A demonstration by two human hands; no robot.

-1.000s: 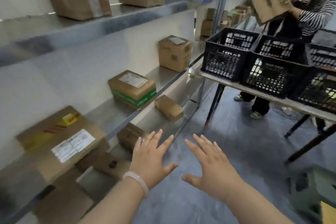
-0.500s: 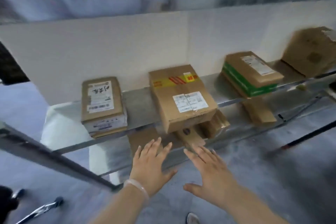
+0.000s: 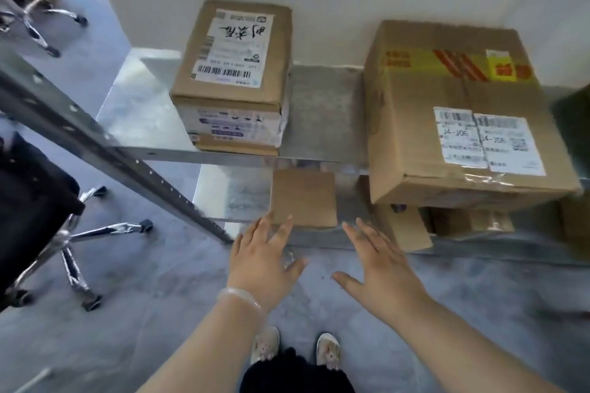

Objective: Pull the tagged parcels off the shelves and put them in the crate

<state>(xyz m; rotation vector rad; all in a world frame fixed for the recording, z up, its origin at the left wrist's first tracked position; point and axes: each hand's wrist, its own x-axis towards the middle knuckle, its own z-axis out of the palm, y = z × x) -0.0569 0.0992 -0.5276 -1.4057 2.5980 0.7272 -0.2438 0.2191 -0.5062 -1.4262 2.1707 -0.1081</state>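
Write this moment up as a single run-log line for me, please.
left hand: open, empty | right hand: open, empty | reach: toward small plain carton on lower shelf | crate: not in view

Matt cardboard parcels (image 3: 459, 112), shiny metal shelf (image 3: 322, 112)

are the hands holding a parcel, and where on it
Nothing is held: left hand and right hand are both open, fingers spread, near the plain box.

"J4-J06" on label (image 3: 488, 140) of large parcel (image 3: 431, 96)
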